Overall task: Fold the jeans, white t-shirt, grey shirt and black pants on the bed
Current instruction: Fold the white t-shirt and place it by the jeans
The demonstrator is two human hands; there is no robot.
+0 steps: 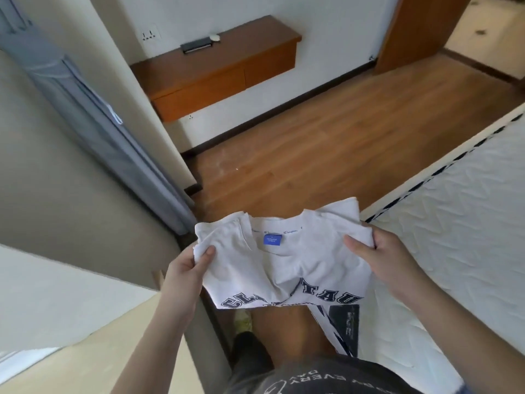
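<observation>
Both hands grip the t-shirt (287,260) at its shoulders: the left hand (184,268) pinches the bunched cloth at 9 o'clock with thumb on top, and the right hand (389,257) clamps the other shoulder at 3 o'clock, thumb laid over the front and fingers curled behind. The shirt hangs in the air at the lower middle of the view, collar and blue label facing up, the dark lettering sagging toward the person. It is above the floor (326,143), just beside the bed (454,223), whose white quilted top lies at 3 o'clock.

To fold it well, I judge the shirt should first be drawn taut between the two grips so the slack in the middle goes, then laid flat on the bed before any crease is made. Keeping both shoulders level should keep the fold square.

Both forearms reach forward from 6 o'clock, wrists roughly level, palms turned inward toward each other. Jeans, grey shirt and black pants are not in view.
</observation>
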